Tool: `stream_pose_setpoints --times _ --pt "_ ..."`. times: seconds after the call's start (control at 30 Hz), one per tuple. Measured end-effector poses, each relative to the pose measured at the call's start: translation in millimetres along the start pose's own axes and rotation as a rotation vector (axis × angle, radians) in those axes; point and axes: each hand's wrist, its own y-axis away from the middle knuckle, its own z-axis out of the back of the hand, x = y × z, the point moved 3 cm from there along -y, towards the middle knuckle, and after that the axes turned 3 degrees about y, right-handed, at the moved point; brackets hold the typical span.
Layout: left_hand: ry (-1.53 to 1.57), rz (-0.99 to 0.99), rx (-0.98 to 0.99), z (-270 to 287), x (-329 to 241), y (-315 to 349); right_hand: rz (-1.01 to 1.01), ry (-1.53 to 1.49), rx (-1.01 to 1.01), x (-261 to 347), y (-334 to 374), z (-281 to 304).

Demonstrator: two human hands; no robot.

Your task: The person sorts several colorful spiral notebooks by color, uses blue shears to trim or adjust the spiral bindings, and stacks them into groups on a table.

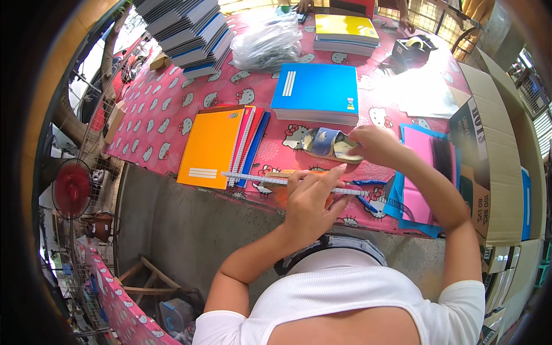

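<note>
My left hand (310,198) lies on a white spiral binding strip (253,179) that runs across the near table edge, fingers pinched on it over an orange notebook (280,192) mostly hidden beneath. My right hand (374,144) reaches forward and grips a crumpled blue and silver wrapper (328,144) on the pink patterned tablecloth (167,115). A pink spiral notebook (418,172) on blue covers lies just right of my right wrist.
Orange, red and blue spiral notebooks (218,146) lie at the left, a blue stack (316,92) ahead, a yellow stack (346,31) farther back. A tall notebook pile (187,34), a plastic bag (265,43), a tape dispenser (413,49) and cardboard boxes (494,155) surround them. A red fan (72,188) stands below left.
</note>
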Motion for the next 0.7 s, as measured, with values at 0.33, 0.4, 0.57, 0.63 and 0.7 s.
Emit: stream_pose_setpoints --times 0.33,0.4,0.57,0.63,0.7 --pt "-0.177 -0.075 -0.084 3.7 9.0 -10.3 -0.137 -1.025 -0.379 -49.1 28.9 -66.1" --pt "-0.156 -0.079 -0.106 0.9 11.5 -10.8 0.083 -1.071 -0.3 -34.0 44.7 -41.4" --pt "-0.166 -0.107 -0.119 0.5 6.8 -15.5 0.052 -0.73 -0.363 -23.4 51.7 2.2" --pt "-0.145 -0.066 -0.104 1.5 5.5 -17.9 0.113 -0.832 -0.291 -16.5 51.5 3.5" --pt "-0.098 0.023 -0.076 4.3 4.3 -22.6 -0.085 -0.63 -0.17 -19.6 45.8 -2.3"
